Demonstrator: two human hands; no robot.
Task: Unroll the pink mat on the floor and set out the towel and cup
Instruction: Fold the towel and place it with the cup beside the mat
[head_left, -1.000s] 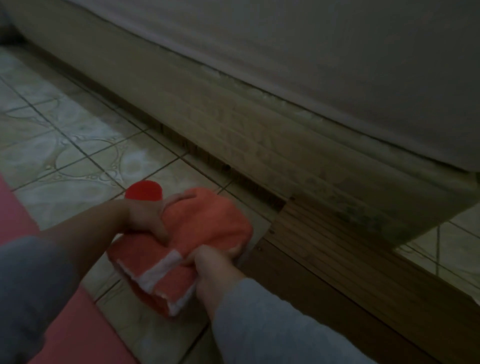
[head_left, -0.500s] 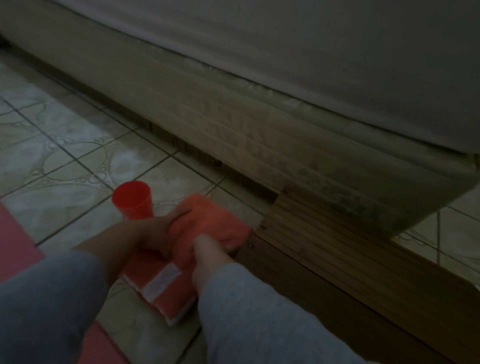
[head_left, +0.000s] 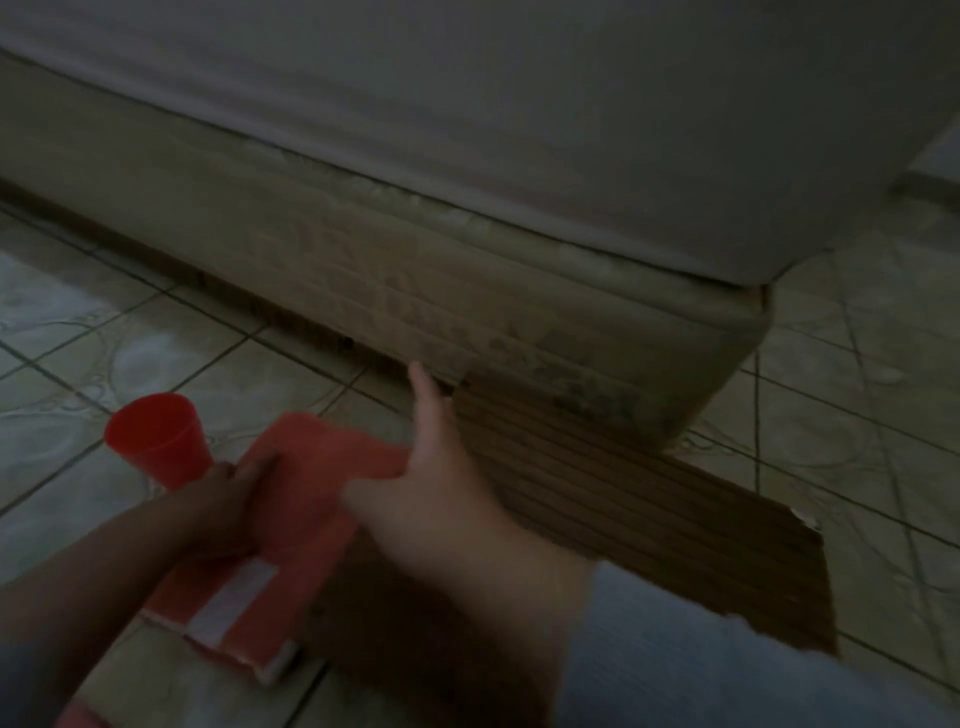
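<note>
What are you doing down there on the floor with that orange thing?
A person is laying out a folded orange towel on the tiled floor beside a bed. The left hand rests on the towel's left edge, while the right hand is open above it, fingers spread. A red cup stands upright just left of the towel. A wooden slatted board lies to the right. Only a corner of the pink mat shows at the bottom left.

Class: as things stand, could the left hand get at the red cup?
Probably yes. The left hand rests on the folded towel right beside the red cup, with nothing visibly between them.
</note>
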